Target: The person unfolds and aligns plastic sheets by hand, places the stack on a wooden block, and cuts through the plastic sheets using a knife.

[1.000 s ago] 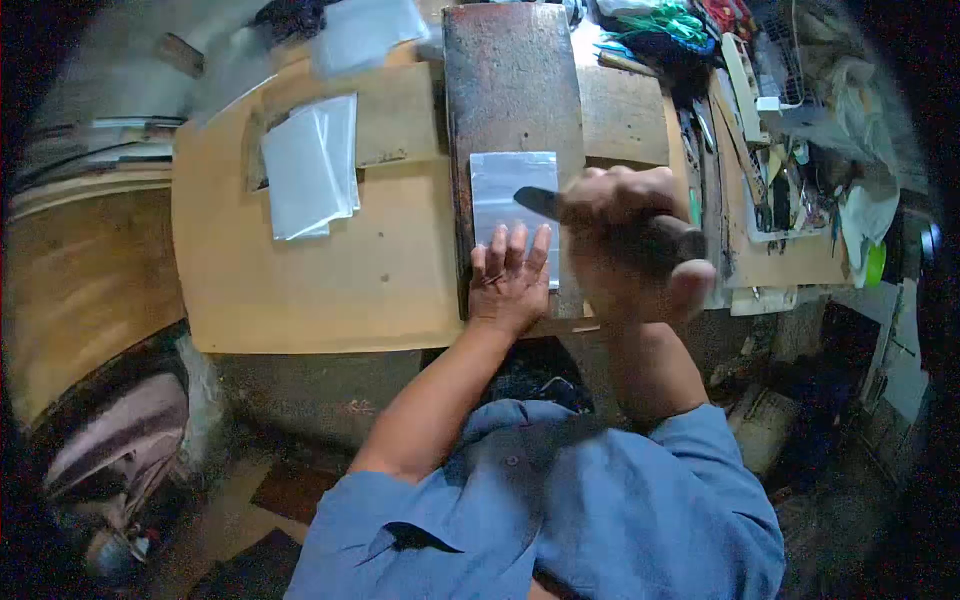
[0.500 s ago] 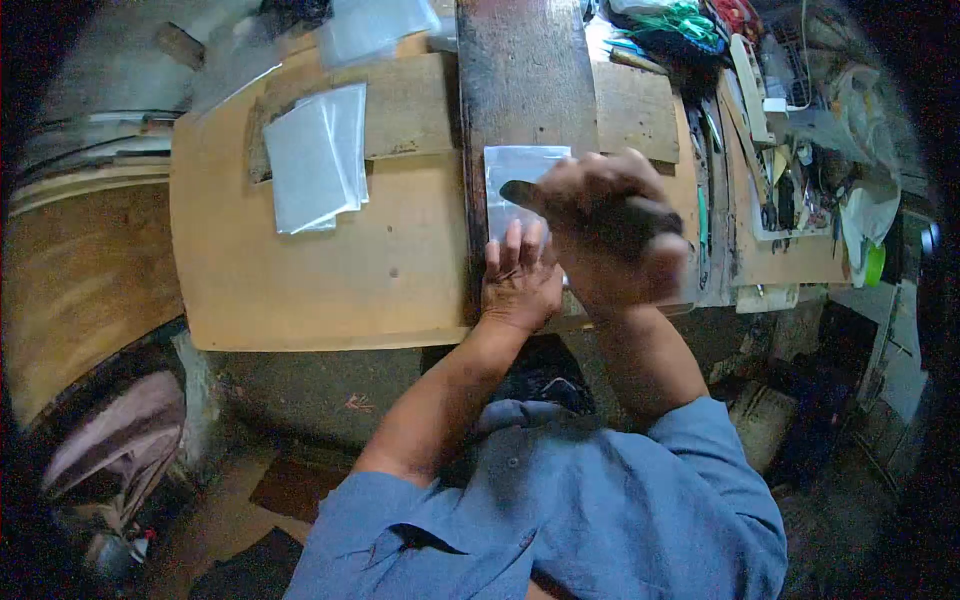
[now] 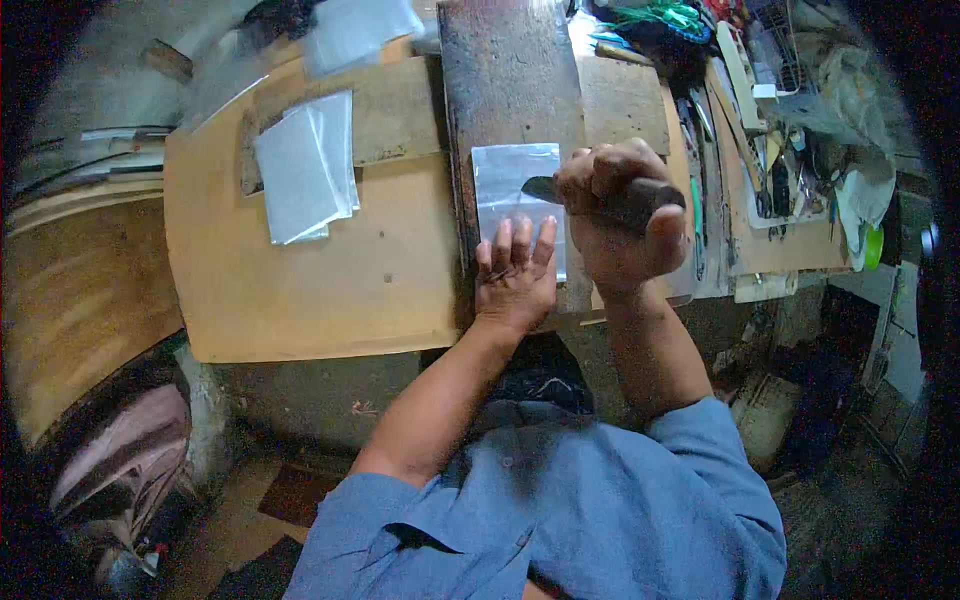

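Note:
A stack of clear plastic sheets or bags [image 3: 505, 170] lies on a dark, worn wooden board [image 3: 500, 90]. My left hand [image 3: 515, 285] rests on the lower part of the stack, fingers spread and pointing away from me. Over the stack's right side, my right hand [image 3: 625, 215] is closed around a tool with a thick dark handle [image 3: 650, 200]. A dark, blade-like end [image 3: 541, 188] sticks out of the fist to the left, above the plastic. The tool's exact kind is hard to make out, and whether its tip touches the plastic cannot be told.
Another pile of clear plastic [image 3: 305, 170] lies on the light wooden tabletop [image 3: 320, 290] to the left, with more plastic [image 3: 360, 35] behind it. On the right are a power strip [image 3: 742, 75], a tray of tools [image 3: 790, 200], and green netting [image 3: 670, 20].
My right hand has shifted slightly right, with the tool's end also moving right over the plastic. It is less blurred now. My left hand stays on the stack, and the view has shifted a little.

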`<state>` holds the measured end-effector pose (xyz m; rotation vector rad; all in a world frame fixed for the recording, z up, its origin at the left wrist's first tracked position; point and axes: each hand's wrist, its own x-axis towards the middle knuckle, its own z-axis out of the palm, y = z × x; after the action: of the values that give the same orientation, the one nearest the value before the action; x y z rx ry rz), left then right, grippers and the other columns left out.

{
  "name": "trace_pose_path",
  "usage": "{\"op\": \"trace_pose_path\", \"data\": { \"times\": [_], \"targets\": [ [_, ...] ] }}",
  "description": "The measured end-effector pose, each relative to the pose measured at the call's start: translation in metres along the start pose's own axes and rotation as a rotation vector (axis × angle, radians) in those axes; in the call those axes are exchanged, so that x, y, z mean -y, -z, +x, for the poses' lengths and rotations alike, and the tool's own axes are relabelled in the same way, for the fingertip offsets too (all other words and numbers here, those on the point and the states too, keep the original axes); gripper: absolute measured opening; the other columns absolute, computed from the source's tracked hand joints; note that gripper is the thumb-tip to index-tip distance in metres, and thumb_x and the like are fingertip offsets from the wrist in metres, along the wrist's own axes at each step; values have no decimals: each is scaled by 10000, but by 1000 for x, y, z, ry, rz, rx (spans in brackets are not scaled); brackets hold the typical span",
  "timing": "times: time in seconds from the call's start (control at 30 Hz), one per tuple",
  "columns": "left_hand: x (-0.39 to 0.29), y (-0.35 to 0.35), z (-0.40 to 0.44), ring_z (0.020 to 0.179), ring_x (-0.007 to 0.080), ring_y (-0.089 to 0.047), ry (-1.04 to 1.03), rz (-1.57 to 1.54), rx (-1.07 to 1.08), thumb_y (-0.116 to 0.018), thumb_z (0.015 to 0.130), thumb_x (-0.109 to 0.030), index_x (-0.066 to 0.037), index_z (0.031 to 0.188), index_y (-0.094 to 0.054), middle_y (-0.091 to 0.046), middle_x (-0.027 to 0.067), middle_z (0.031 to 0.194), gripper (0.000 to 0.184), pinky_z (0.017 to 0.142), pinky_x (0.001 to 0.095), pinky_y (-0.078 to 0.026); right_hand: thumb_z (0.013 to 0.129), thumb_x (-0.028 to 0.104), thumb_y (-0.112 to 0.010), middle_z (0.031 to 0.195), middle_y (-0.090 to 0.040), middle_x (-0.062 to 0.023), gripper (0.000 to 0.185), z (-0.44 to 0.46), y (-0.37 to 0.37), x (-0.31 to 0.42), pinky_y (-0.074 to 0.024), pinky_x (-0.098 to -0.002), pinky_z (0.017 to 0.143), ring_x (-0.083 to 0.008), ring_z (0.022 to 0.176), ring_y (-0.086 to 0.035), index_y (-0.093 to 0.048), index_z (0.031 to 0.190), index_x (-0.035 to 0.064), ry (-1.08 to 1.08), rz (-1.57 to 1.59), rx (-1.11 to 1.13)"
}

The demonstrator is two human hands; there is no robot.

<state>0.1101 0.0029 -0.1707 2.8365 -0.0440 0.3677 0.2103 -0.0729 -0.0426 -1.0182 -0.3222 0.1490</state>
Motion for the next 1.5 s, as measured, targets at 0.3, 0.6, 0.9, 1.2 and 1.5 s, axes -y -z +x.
{"op": "trace_pose_path", "data": {
  "times": [0.3, 0.6, 0.9, 1.2, 1.5],
  "targets": [
    [-1, 2, 3, 1126, 266, -383, -9, 25, -12, -608, 754, -285, -183, 1243, -476, -443, 74, 1172, 517, 895, 429, -292, 713, 637, -623, 738, -378, -34, 658, -2, 9, 4, -331, -332, 649, -178, 693, -374, -468, 879, 19, 64, 17, -71],
    [-1, 0, 4, 1130, 261, -389, -11, 63, -64, -663, 704, -291, -221, 1243, -478, -440, 56, 1153, 575, 856, 428, -331, 729, 642, -600, 705, -384, -27, 663, -3, 21, 21, -326, -330, 625, -183, 649, -374, -485, 901, 13, 136, 30, -34],
    [0, -3, 2, 1129, 271, -395, -8, 64, -43, -649, 721, -309, -215, 1259, -469, -440, 57, 1166, 575, 856, 450, -341, 723, 625, -612, 752, -408, -57, 657, -7, 20, 24, -335, -344, 663, -186, 711, -392, -481, 891, 4, 213, 183, 80],
    [-1, 5, 0, 1155, 305, -313, -15, 62, 53, -526, 788, -389, -144, 1220, -506, -407, 127, 1171, 498, 903, 466, -282, 715, 676, -584, 682, -399, -47, 686, -20, -43, 18, -360, -367, 650, -205, 634, -403, -482, 874, 17, 104, 95, 36],
    [2, 5, 4, 1121, 278, -381, -23, 63, -96, -571, 770, -295, -116, 1031, -549, -444, 103, 1129, 317, 912, 438, -283, 686, 632, -653, 765, -429, -52, 672, -18, -21, -12, -346, -324, 648, -186, 688, -403, -505, 912, 17, -33, 245, -72]
  ]
}}
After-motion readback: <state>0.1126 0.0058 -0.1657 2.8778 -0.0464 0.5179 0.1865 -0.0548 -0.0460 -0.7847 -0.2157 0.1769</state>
